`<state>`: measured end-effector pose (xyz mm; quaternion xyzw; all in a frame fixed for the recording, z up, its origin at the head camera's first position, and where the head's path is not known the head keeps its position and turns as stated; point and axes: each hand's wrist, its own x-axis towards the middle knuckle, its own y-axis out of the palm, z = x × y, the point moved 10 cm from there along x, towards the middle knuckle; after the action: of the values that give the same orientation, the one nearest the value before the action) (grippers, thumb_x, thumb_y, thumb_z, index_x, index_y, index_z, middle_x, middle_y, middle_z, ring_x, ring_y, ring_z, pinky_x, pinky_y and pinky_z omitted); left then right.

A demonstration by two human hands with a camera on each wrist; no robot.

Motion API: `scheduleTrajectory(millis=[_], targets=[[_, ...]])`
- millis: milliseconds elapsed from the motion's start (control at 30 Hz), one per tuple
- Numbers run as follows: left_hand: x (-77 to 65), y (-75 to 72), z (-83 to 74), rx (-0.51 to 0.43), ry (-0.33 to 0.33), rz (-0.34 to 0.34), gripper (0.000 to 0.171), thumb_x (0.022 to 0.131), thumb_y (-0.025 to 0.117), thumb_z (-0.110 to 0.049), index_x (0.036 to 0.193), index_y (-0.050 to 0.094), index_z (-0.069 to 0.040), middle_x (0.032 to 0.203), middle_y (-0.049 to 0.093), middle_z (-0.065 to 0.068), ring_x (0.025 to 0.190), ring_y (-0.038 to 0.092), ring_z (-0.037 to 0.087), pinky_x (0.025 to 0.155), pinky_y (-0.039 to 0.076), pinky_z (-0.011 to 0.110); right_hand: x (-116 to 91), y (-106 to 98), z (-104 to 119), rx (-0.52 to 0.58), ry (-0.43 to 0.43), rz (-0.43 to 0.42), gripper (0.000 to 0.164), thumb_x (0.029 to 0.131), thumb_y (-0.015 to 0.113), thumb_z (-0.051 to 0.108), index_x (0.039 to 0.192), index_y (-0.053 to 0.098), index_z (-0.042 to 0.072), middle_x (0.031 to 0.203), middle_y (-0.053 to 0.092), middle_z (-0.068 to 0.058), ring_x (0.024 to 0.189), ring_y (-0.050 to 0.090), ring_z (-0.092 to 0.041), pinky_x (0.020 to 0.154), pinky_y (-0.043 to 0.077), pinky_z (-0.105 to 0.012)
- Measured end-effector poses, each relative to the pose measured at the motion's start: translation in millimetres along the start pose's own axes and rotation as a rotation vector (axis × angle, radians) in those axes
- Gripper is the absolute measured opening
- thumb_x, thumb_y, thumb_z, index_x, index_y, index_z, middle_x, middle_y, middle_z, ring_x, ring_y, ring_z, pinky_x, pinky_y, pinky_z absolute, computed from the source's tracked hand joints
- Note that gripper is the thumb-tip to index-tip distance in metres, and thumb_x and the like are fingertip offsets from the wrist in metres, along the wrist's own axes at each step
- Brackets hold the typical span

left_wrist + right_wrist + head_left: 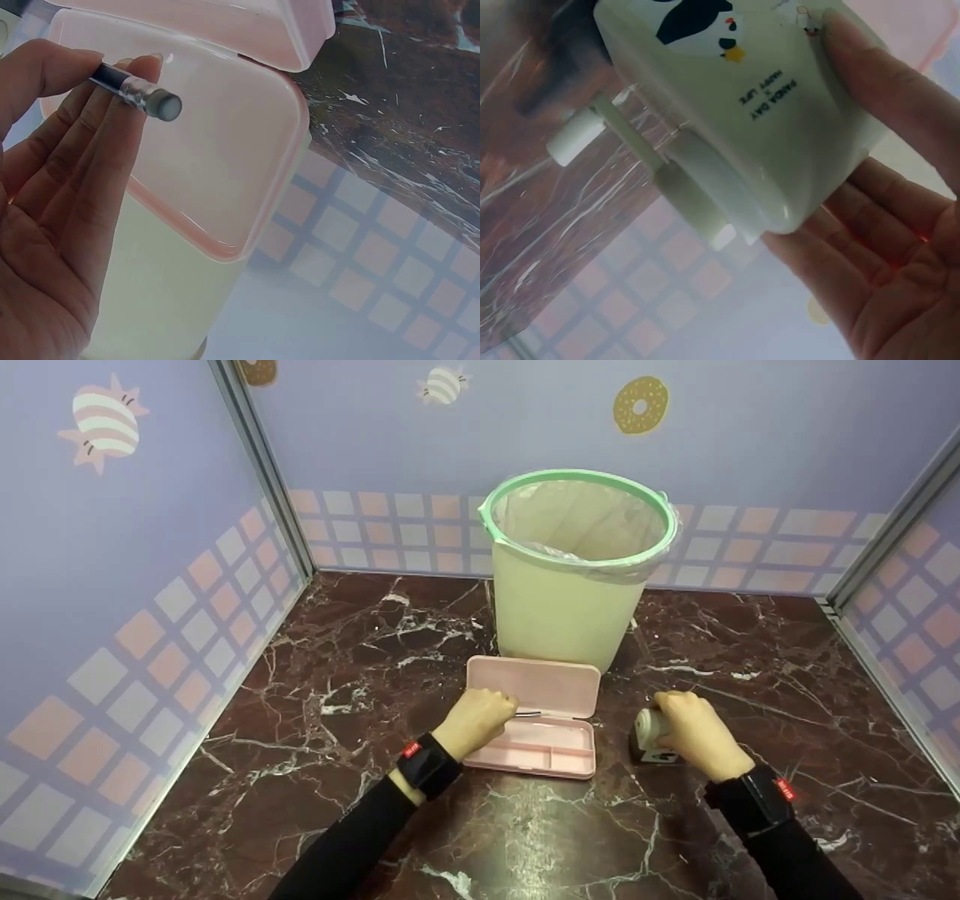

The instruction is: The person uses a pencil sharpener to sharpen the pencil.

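Observation:
An opened pink pencil case (574,765) lies on the marble-patterned surface, its lid (536,684) folded back towards the bin. Over the case, my left hand (478,721) pinches a dark pencil (124,84) between thumb and fingers. The pencil's metal band and grey eraser end show in the left wrist view; its other end is hidden. To the right of the case, my right hand (697,735) grips a pale crank pencil sharpener (772,142) with a panda print, thumb on one side and fingers on the other. Its crank handle (630,135) juts from one end.
A pale green bin (566,615) with a green rim and clear liner stands right behind the pencil case. Patterned lilac panels (360,442) close in the back and both sides. The dark marbled tabletop (360,652) stretches around the case.

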<state>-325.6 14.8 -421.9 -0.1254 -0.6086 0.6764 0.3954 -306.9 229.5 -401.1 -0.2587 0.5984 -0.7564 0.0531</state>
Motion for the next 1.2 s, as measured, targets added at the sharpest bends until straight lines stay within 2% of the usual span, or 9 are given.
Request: scheduleTrajectory(millis=[333,600,833,1200], targets=[[-0.5,-7.3,-6.8,0.007,0.025,-0.063,0.009,0.077,0.065,-0.004,0.072,0.062,-0.011,0.063,0.065,0.001,0.052,0.062,0.02,0.046,0.05,0.033,0.4,3.7,25.8,-0.017,-0.013,-0.002,0.045,0.05,0.091,0.005,0.082,0.06,0.002,0.078,0.065,-0.012,0.071,0.063,-0.033,0.065,0.051,-0.048],[6.0,-15.8,-25.2,-0.033,0.077,-0.083,0.009,0.082,0.062,-0.007,0.075,0.061,-0.012,0.065,0.065,-0.001,0.052,0.061,0.017,0.045,0.048,0.03,2.4,5.9,36.0,-0.028,-0.027,-0.021,0.043,0.05,0.091,0.001,0.081,0.06,0.001,0.076,0.065,-0.013,0.068,0.062,-0.033,0.062,0.051,-0.046],[18.0,-18.6,-43.0,-0.008,0.096,-0.047,0.01,0.088,0.061,-0.012,0.079,0.064,-0.015,0.065,0.063,-0.004,0.052,0.059,0.012,0.046,0.047,0.025,2.3,6.8,35.4,-0.019,-0.014,-0.017,0.044,0.05,0.09,0.002,0.081,0.059,0.0,0.076,0.064,-0.014,0.068,0.063,-0.034,0.062,0.051,-0.047],[34.5,-14.5,-65.5,0.028,0.121,-0.019,0.008,0.087,0.062,-0.012,0.083,0.067,-0.017,0.071,0.067,-0.005,0.058,0.063,0.01,0.05,0.05,0.024,1.9,6.2,35.4,-0.021,-0.008,-0.021,0.044,0.05,0.09,0.002,0.08,0.058,0.001,0.077,0.064,-0.014,0.07,0.063,-0.035,0.064,0.051,-0.049]])
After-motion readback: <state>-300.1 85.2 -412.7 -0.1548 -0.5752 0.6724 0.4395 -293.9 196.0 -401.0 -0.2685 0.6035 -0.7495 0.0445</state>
